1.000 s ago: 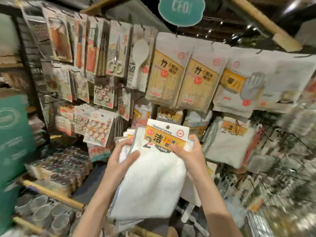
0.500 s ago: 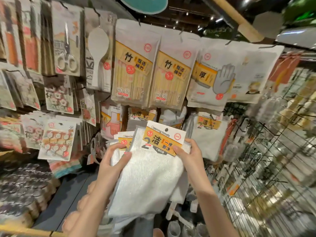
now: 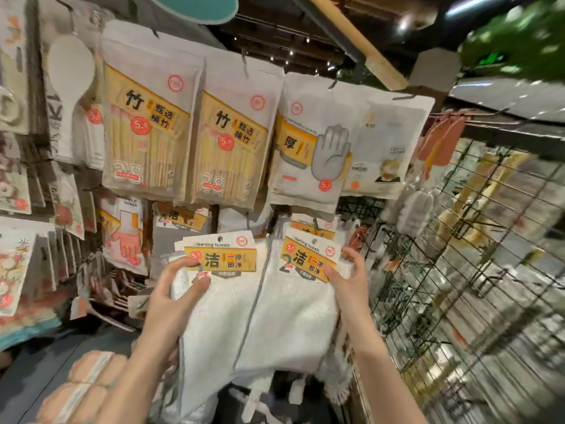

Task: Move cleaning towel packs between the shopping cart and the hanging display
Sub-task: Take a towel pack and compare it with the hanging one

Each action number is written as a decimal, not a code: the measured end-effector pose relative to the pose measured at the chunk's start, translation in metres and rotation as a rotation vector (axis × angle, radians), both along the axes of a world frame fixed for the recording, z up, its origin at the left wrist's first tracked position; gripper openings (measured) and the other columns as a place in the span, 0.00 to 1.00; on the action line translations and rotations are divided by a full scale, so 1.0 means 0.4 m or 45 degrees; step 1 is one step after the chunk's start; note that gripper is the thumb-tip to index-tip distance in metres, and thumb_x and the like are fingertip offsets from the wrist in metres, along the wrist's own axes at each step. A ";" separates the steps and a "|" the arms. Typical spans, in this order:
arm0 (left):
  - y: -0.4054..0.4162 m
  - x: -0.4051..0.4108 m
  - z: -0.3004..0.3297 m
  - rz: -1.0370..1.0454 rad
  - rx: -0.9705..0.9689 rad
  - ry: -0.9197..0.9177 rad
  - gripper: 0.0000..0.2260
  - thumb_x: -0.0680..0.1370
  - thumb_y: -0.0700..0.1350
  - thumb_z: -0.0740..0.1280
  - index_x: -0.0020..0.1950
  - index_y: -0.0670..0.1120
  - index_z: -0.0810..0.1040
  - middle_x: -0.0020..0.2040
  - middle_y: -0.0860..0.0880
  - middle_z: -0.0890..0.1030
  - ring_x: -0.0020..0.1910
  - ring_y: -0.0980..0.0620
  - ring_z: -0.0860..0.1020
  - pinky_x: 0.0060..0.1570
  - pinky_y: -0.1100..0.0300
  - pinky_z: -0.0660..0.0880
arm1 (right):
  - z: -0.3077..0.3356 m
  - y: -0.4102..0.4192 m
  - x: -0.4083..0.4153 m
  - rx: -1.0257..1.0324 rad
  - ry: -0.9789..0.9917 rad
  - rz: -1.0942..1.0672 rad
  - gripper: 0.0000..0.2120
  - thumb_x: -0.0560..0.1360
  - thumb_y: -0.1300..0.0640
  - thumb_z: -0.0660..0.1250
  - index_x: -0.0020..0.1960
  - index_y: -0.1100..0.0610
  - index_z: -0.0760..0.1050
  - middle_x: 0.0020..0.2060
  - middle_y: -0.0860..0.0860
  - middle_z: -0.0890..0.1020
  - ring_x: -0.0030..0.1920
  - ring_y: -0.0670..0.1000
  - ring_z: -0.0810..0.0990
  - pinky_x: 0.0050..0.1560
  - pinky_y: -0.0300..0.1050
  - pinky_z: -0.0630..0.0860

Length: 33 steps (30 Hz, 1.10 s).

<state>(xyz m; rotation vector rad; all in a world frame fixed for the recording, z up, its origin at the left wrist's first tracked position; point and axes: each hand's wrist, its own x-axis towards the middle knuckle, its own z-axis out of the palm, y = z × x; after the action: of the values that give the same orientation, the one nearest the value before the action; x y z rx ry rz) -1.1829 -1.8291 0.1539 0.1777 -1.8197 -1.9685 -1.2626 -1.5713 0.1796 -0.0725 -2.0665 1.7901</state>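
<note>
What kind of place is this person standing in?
Most likely a household-goods shop. Packaged wares with round price stickers hang in rows, such as the chopstick packs and a glove pack. The left hand and right hand each hold a cleaning towel pack by its label card, beside a wire rack.

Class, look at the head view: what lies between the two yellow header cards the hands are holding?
White towel cloth with a grey seam running down it separates the left card from the right card, in the head view.

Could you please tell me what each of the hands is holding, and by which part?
Left hand pinches the left towel pack at its header card; right hand pinches the right towel pack likewise.
</note>
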 end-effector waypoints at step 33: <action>0.026 -0.063 0.008 -0.012 -0.063 0.002 0.12 0.73 0.45 0.70 0.51 0.61 0.77 0.57 0.70 0.70 0.68 0.52 0.67 0.68 0.46 0.61 | -0.023 0.033 -0.238 0.169 0.052 -0.038 0.11 0.74 0.71 0.63 0.51 0.58 0.75 0.54 0.46 0.75 0.59 0.47 0.71 0.53 0.33 0.65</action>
<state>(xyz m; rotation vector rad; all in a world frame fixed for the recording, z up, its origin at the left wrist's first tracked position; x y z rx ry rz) -1.2079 -1.8186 0.1571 0.1517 -1.8693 -1.9276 -1.3578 -1.5581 0.1704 -0.0285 -2.1377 1.6196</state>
